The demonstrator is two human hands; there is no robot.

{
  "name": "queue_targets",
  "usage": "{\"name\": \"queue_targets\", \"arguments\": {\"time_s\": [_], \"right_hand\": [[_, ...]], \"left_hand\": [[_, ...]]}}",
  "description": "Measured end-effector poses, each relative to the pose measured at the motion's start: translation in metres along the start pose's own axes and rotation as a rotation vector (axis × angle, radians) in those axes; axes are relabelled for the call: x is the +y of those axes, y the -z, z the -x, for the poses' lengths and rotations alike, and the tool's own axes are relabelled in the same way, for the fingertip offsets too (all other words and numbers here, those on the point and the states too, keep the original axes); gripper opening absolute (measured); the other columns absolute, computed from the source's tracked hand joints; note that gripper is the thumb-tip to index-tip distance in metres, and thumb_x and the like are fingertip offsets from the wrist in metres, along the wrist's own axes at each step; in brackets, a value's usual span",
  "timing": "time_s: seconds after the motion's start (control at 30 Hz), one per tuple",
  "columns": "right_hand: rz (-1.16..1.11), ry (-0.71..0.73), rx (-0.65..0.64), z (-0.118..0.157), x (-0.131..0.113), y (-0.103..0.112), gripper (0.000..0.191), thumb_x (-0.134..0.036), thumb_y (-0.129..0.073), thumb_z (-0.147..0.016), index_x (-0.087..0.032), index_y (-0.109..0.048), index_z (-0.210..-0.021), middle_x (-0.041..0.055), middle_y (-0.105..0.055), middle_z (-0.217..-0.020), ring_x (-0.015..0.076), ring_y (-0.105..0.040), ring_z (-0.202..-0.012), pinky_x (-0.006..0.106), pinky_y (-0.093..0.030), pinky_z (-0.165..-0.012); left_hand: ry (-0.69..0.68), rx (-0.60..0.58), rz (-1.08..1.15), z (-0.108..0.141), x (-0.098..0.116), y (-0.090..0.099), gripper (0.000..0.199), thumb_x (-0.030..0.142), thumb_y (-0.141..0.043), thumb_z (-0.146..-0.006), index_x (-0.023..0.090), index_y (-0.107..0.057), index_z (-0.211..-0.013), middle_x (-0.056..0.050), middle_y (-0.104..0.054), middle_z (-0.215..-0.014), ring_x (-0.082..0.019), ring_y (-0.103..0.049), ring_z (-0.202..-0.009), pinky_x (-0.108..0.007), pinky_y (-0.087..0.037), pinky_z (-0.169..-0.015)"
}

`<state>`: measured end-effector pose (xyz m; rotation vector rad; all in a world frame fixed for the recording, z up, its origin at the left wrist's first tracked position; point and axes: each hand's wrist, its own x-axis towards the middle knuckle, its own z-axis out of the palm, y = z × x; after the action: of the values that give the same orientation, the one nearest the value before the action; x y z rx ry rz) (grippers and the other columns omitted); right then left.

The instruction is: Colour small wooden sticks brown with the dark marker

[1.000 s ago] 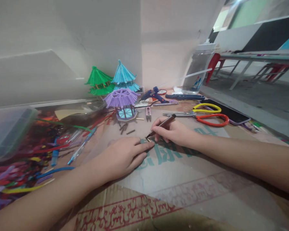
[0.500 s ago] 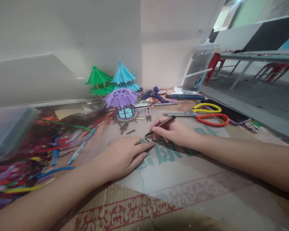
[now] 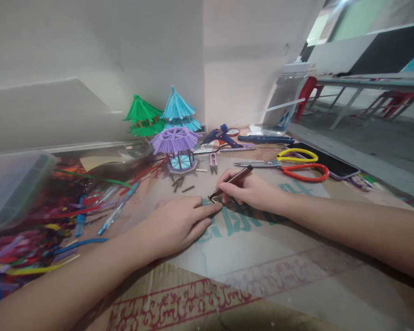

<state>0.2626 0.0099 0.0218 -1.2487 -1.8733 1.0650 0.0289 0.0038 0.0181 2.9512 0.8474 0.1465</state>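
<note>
Little has moved since the earlier frame: view and marker (image 3: 236,179) shift slightly. Left hand (image 3: 179,225), at 8 o'clock from the pale stick (image 3: 213,201), grip loosely spread, index fingertip seemingly on its near end; steady, light pressure there would suit. Right hand (image 3: 243,189), at 2 o'clock: grip closed on the marker, tip at the stick; short, even strokes would serve. Dark sticks (image 3: 188,188) lie at 10 o'clock.
</note>
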Motion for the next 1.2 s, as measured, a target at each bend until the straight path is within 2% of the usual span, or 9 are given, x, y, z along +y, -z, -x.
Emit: {"name": "queue_targets", "arguments": {"time_s": [0.23,0.43,0.7,1.2], "right_hand": [[-0.014,0.0,0.004,-0.0004,0.0027,0.0003,0.016,-0.033,-0.059,-0.093,-0.018,-0.063,-0.094,0.0001,-0.068,-0.069,0.0092,-0.051,-0.051,0.021,-0.04,-0.046],[-0.014,-0.056,-0.03,0.001,-0.0018,0.0011,0.014,-0.028,-0.058,-0.092,-0.017,-0.062,-0.086,-0.0009,-0.064,-0.061,0.0091,-0.05,-0.049,0.02,-0.04,-0.047],[-0.044,-0.056,0.048,0.0017,-0.0033,0.0002,0.014,-0.029,-0.054,-0.093,-0.018,-0.059,-0.086,-0.0022,-0.063,-0.063,0.0081,-0.048,-0.046,0.02,-0.039,-0.045],[-0.002,-0.051,0.071,0.0006,-0.003,-0.0002,0.011,-0.028,-0.053,-0.095,-0.019,-0.057,-0.09,-0.0024,-0.064,-0.066,0.0079,-0.048,-0.044,0.021,-0.038,-0.044]], "left_hand": [[0.013,-0.025,-0.027,0.0007,0.001,0.0004,0.043,0.034,-0.039,-0.104,0.03,-0.055,-0.144,-0.007,-0.063,-0.095,-0.024,-0.062,-0.087,-0.036,-0.048,-0.073],[-0.001,-0.012,0.0,-0.0002,-0.0008,-0.0004,0.043,0.033,-0.039,-0.104,0.028,-0.057,-0.143,-0.007,-0.064,-0.095,-0.024,-0.062,-0.088,-0.036,-0.048,-0.074],[0.001,-0.017,-0.002,-0.0003,-0.0018,-0.0011,0.043,0.034,-0.037,-0.105,0.029,-0.056,-0.143,-0.007,-0.063,-0.096,-0.025,-0.062,-0.089,-0.038,-0.048,-0.075],[0.004,-0.008,0.025,0.0012,-0.003,-0.004,0.041,0.035,-0.037,-0.105,0.03,-0.057,-0.141,-0.007,-0.064,-0.101,-0.026,-0.063,-0.095,-0.04,-0.05,-0.079]]}}
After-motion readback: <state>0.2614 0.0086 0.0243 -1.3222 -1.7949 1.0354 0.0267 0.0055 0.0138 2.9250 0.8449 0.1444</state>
